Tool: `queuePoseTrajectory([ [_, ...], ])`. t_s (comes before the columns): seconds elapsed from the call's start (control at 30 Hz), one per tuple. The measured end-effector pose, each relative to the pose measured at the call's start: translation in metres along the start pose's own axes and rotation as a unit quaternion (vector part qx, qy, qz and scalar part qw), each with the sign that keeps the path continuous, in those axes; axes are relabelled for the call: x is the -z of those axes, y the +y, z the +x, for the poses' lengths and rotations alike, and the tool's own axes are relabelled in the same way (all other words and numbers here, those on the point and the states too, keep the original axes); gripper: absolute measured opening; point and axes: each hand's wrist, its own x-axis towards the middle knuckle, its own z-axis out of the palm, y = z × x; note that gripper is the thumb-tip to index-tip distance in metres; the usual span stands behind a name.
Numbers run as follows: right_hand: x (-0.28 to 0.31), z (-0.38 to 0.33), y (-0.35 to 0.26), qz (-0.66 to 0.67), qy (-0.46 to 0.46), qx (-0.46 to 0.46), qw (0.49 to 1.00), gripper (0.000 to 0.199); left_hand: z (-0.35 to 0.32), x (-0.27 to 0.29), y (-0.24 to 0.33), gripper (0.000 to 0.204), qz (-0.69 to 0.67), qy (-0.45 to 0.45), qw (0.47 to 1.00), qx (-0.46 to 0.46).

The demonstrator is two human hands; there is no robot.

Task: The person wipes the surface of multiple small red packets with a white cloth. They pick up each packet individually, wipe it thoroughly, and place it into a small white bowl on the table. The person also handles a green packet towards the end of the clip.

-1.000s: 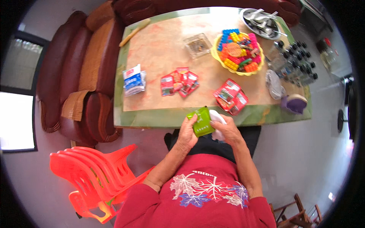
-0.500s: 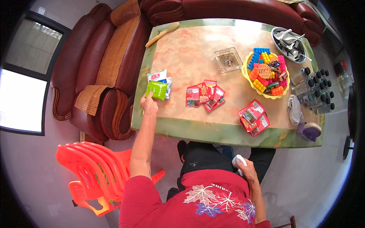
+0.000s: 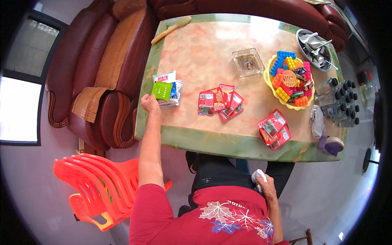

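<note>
My left hand [image 3: 150, 103] is at the lower left corner of a green packet [image 3: 162, 90]. Its fingers are apart and bent, next to the packet's edge, with no grip visible. The green packet lies flat over a small pile with a white packet [image 3: 165, 76] and a blue-and-white packet [image 3: 175, 90]. Down by my lap, my right hand [image 3: 267, 187] is closed round a bunched white cloth [image 3: 258, 176]. Two groups of red packets lie on the table, one fanned in the middle [image 3: 222, 102] and a stack near the front edge [image 3: 275, 129].
The marble-look table [image 3: 196, 57] carries a glass ashtray [image 3: 248, 62], a yellow basket [image 3: 272, 88] of toy bricks, a bowl of cutlery [image 3: 314, 49], several bottles [image 3: 337, 102] and a wooden spoon [image 3: 171, 29]. Red plastic chairs [image 3: 96, 183] stand at left, before a leather sofa [image 3: 90, 53].
My left hand has moved left off the green packet to its corner. The packet has shifted slightly up and left on the pile. My right hand still holds the cloth.
</note>
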Motion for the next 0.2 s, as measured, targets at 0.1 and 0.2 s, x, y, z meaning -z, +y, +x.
queuePoseTrajectory([
  [0.1, -0.003, 0.001, -0.004, -0.006, 0.014, 0.005, 1.0, 0.031, -0.006, 0.006, 0.009, 0.049, 0.231, 0.091, 0.958, -0.143],
  [0.2, -0.001, -0.007, -0.008, 0.024, 0.028, -0.031, 0.999, 0.032, -0.038, 0.003, 0.031, 0.059, 0.208, 0.013, 0.943, -0.261],
])
